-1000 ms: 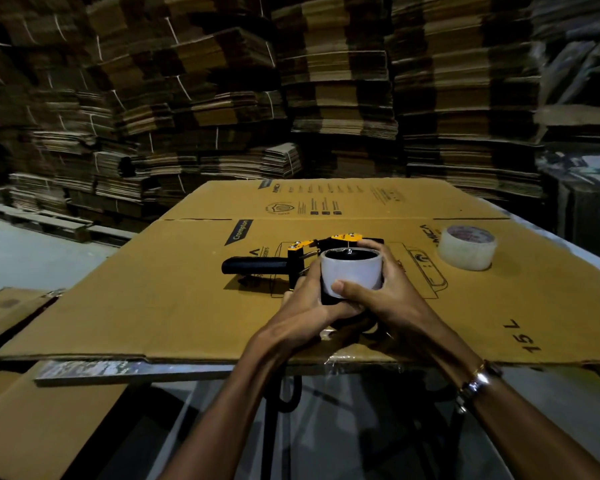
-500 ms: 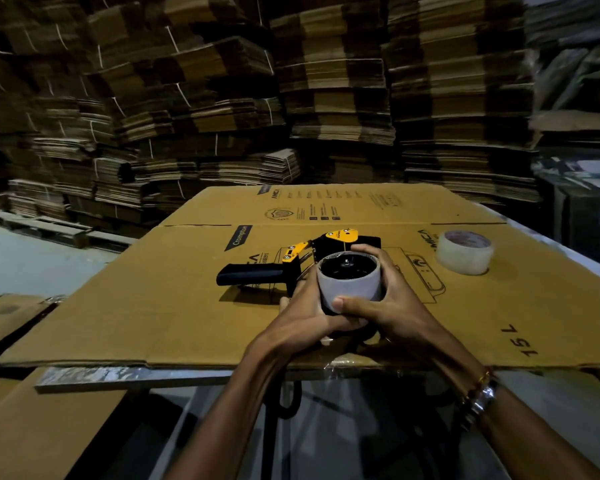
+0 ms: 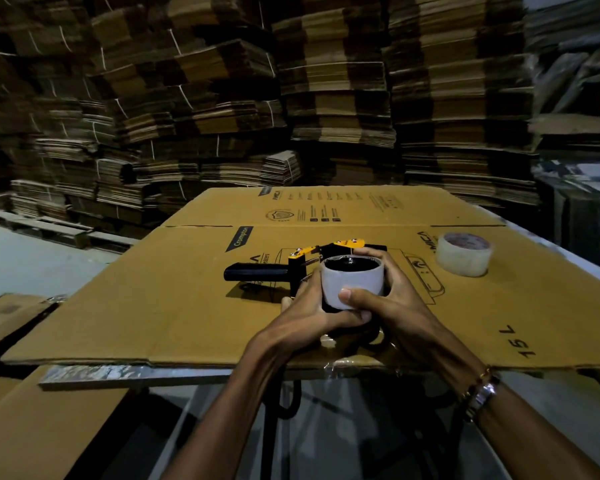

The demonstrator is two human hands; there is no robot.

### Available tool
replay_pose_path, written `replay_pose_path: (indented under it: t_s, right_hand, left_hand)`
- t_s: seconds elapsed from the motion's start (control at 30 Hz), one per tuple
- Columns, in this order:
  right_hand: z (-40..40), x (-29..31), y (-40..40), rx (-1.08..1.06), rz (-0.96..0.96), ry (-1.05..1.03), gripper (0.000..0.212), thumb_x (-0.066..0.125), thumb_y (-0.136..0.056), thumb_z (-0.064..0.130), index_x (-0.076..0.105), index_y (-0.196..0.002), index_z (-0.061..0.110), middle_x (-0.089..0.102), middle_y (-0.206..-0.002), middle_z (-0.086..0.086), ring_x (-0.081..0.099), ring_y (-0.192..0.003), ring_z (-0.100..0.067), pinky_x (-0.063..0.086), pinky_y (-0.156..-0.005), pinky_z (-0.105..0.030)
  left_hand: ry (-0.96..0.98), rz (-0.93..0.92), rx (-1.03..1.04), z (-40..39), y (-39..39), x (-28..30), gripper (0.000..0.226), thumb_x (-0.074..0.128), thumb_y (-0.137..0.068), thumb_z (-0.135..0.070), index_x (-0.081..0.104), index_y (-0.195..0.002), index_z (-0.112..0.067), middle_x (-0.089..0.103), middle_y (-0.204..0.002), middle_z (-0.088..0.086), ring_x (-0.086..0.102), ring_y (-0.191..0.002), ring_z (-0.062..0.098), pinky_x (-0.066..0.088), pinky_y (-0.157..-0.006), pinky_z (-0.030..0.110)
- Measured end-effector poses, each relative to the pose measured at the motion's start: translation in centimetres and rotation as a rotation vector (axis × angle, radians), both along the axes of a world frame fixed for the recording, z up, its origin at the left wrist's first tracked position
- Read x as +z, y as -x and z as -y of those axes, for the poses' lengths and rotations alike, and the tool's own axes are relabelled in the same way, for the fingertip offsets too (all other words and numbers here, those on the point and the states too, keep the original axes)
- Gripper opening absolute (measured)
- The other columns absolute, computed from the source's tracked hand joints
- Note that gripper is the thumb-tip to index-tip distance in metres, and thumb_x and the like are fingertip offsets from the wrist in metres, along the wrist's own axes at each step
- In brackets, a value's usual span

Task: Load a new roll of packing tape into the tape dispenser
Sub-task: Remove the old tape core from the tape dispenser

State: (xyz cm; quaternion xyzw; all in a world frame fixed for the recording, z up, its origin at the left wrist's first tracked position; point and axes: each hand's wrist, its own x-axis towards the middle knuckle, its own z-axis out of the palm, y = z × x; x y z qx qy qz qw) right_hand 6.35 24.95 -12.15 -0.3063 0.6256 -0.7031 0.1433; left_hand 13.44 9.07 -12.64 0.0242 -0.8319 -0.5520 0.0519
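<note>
1. Head view, dim light. Flattened cardboard sheet (image 3: 174,306) spread over a metal-edged table (image 3: 125,374), printed side up.
2. Tape dispenser (image 3: 291,268) lying on its side on the sheet, near the middle. Black handle pointing left; yellow-and-black head toward the back, just behind the roll.
3. Roll of tape (image 3: 352,284) set on the dispenser's hub, open core facing up, pale outer face toward the camera. Dark inside of the core visible from above; whether seated fully on the hub cannot be told.
4. Left hand (image 3: 309,317) curled against the roll's left and lower side, thumb crossing beneath the roll's front. Fingertips hidden behind the roll and the dispenser body; grip on roll or frame not separable from here.
5. Right hand (image 3: 392,299) wrapped round the roll from the right: thumb pressed flat on the front face, fingers over the far rim touching the dispenser head.
6. Both hands closed on the roll, touching each other below it.
7. Second roll of clear tape (image 3: 464,253) lying flat on the sheet, well apart to the right, untouched.
8. Watch and bracelet (image 3: 482,393) on the right wrist.
9. Background: tall stacks of flattened cartons (image 3: 326,98), some tied with string. More cardboard on the floor at lower left (image 3: 32,427).
</note>
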Motion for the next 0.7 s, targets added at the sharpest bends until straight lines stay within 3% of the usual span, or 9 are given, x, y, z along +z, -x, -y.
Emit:
replay_pose_path:
  t_s: [0.1,0.17,0.3,0.43,0.5,0.57,0.7]
  right_hand:
    - [-0.1,0.1,-0.2,-0.013,-0.091,-0.024,0.085,0.09,-0.058,0.03,0.049,-0.132,0.035,0.064,-0.125,0.002,0.066,-0.112,-0.017,0.06,-0.086,-0.038]
    - [0.0,0.1,-0.3,-0.067,-0.165,-0.064,0.085,0.091,-0.06,0.029,0.046,-0.133,0.036,0.061,-0.125,0.006,0.064,-0.113,-0.013,0.06,-0.085,-0.032]
    - [1.2,-0.1,-0.5,-0.265,-0.19,-0.115,0.079,0.089,-0.057,0.049,0.046,-0.122,0.044,0.058,-0.12,0.007,0.063,-0.107,-0.019,0.063,-0.078,-0.044]
    - [1.6,0.1,-0.3,-0.283,-0.164,-0.103,0.069,0.089,-0.065,0.044,0.047,-0.119,0.037,0.061,-0.115,0.003,0.066,-0.102,-0.019,0.063,-0.078,-0.044]
    - [1.4,0.2,-0.1,-0.227,-0.1,-0.068,0.065,0.089,-0.066,0.039,0.052,-0.119,0.032,0.064,-0.115,-0.001,0.068,-0.103,-0.022,0.063,-0.08,-0.044]
    - [1.1,0.2,0.0,-0.156,-0.024,-0.039,0.065,0.088,-0.065,0.035,0.056,-0.121,0.028,0.066,-0.117,-0.004,0.068,-0.107,-0.024,0.062,-0.084,-0.043]
    - [0.5,0.4,0.1,-0.068,0.059,-0.027,0.073,0.089,-0.058,0.04,0.059,-0.123,0.028,0.064,-0.124,-0.007,0.066,-0.112,-0.027,0.059,-0.09,-0.048]
  left_hand:
    - [0.035,0.018,0.011,-0.1,-0.3,0.3,0.075,0.08,-0.061,-0.059,0.03,-0.116,-0.065,0.042,-0.135,-0.011,0.036,-0.129,0.021,0.02,-0.117,0.05]
    - [0.05,0.011,0.004,-0.4,-0.6,0.7,0.079,0.075,-0.065,-0.052,0.023,-0.123,-0.065,0.038,-0.133,-0.011,0.029,-0.125,0.015,0.011,-0.114,0.045]
    - [0.066,0.015,0.045,-1.0,-0.7,0.8,0.087,0.066,-0.069,-0.051,0.022,-0.144,-0.045,0.033,-0.123,-0.009,0.026,-0.12,0.016,0.024,-0.109,0.045]
    - [0.047,0.001,0.049,-0.5,-0.5,0.2,0.081,0.073,-0.077,-0.055,0.024,-0.141,-0.049,0.04,-0.13,-0.008,0.033,-0.121,0.018,0.026,-0.09,0.027]
    - [-0.016,0.006,0.06,-0.5,-0.4,0.2,0.079,0.076,-0.068,-0.064,0.031,-0.133,-0.056,0.046,-0.133,-0.008,0.043,-0.126,0.022,0.03,-0.1,0.031]
    - [-0.067,0.025,0.063,-0.5,-0.4,0.1,0.081,0.082,-0.059,-0.068,0.037,-0.126,-0.061,0.051,-0.132,-0.006,0.049,-0.125,0.025,0.042,-0.105,0.044]
    - [-0.158,0.024,-0.026,0.3,-0.8,0.5,0.08,0.087,-0.065,-0.047,0.043,-0.13,-0.053,0.057,-0.133,-0.002,0.057,-0.122,0.024,0.046,-0.105,0.051]
